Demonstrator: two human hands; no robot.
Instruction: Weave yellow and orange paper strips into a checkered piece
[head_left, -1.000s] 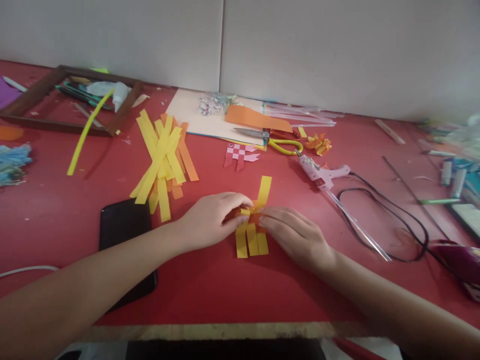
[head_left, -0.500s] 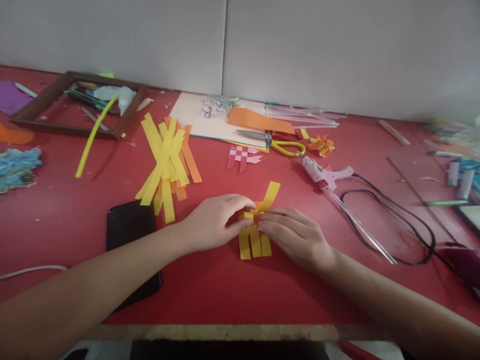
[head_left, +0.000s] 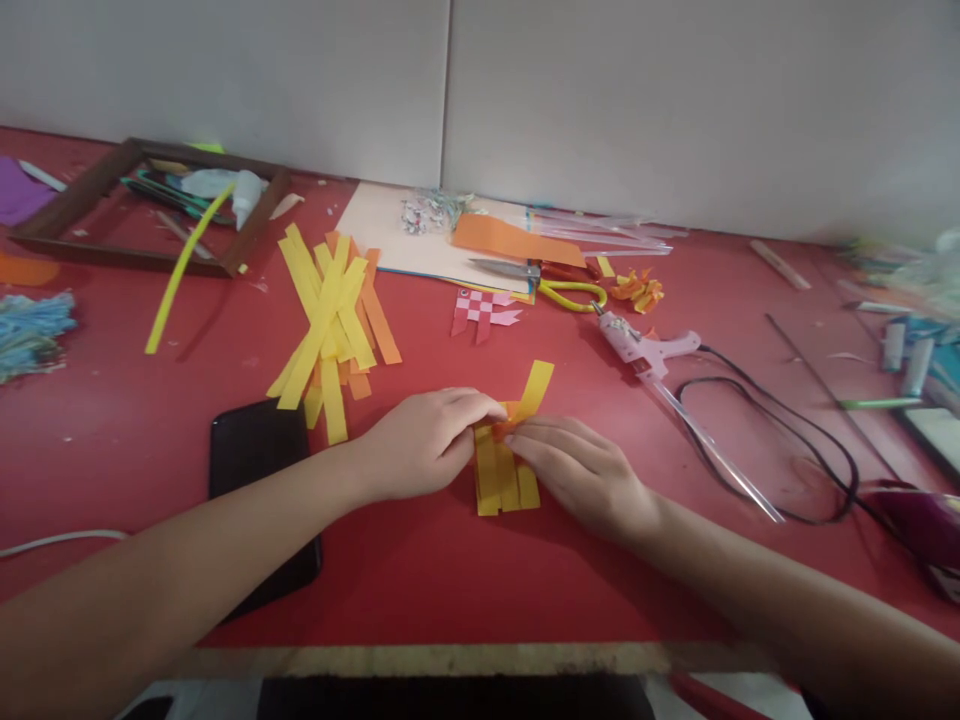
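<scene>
Yellow and orange paper strips (head_left: 508,485) lie partly interlaced on the red table in front of me. Several yellow ends hang side by side toward me, and one yellow strip (head_left: 538,385) sticks out up and to the right. My left hand (head_left: 435,440) is closed at the upper left edge of the piece, its fingers curled on the strips and its thumb mostly hidden. From the right, my right hand (head_left: 581,470) holds the strips down near their crossing, fingers pressed together and thumb out of sight.
Loose yellow strips (head_left: 322,310) and a black phone (head_left: 255,450) lie left. Behind are a pink woven paper fish (head_left: 480,310), scissors (head_left: 570,293) and a cream sheet (head_left: 367,225). A pink glue gun (head_left: 645,350) with its cord lies right. A wooden frame (head_left: 112,250) stands back left.
A short yellow strip end that stood folded up by my left fingers now lies flat toward me beside the others. Both hands stay almost in place.
</scene>
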